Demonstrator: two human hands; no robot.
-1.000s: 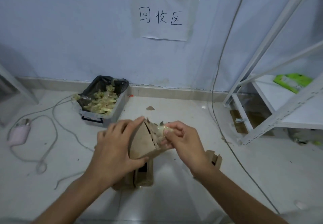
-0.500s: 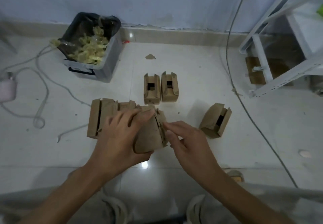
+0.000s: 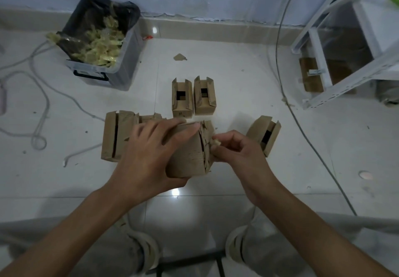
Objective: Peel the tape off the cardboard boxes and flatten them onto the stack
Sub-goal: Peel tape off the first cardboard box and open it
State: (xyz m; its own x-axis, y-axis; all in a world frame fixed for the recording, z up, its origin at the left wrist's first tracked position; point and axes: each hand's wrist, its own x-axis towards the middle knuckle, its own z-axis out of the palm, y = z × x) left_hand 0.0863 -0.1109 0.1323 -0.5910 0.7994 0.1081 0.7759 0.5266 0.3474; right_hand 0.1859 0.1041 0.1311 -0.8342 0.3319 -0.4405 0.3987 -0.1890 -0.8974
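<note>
My left hand (image 3: 149,158) grips a small brown cardboard box (image 3: 189,155) above the floor, fingers over its top and thumb under it. My right hand (image 3: 237,153) pinches a crumpled bit of yellowish tape (image 3: 216,142) at the box's torn right edge. Behind my left hand a stack of flattened boxes (image 3: 114,135) lies on the tiles. Two more small boxes (image 3: 182,97) (image 3: 204,96) stand side by side further back, and a third box (image 3: 264,134) lies tilted to the right of my right hand.
A clear bin (image 3: 101,45) with a black liner holds several wads of peeled tape at the back left. Loose cables (image 3: 38,112) run over the left floor. A white metal shelf frame (image 3: 336,45) stands at the right, a thin cable (image 3: 302,125) beside it. My knees show at the bottom.
The view has tipped down from the wall to the floor. My hands lowered the box towards me, and my right hand now pinches the tape at its right edge.
</note>
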